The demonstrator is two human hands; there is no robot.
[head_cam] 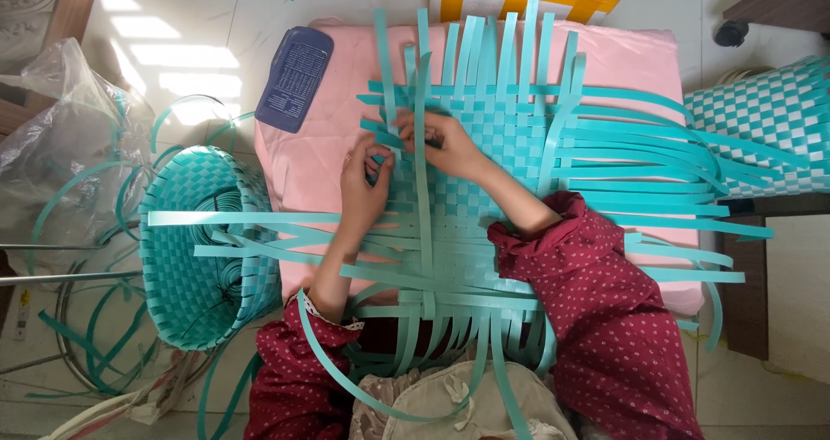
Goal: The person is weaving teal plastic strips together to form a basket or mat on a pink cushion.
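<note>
At the frame's centre, the left hand (365, 181) and right hand (443, 142) each close their grip on teal strips of the woven mat (484, 163). The mat lies on a pink cushion (320, 146), with a finished teal basket (194, 250) at left.

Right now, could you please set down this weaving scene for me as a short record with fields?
Setting: pink cushion on a pale tiled floor
Work piece: flat mat of woven teal strips, loose ends fanning out on all sides
Left hand: fingers pinching a strip at the mat's left edge
Right hand: pressing on the weave beside the left hand
Sleeves: dark red, dotted
Left of cushion: finished teal woven basket on its side
On cushion corner: dark blue flat case
Right edge: second teal-and-white woven piece
</note>
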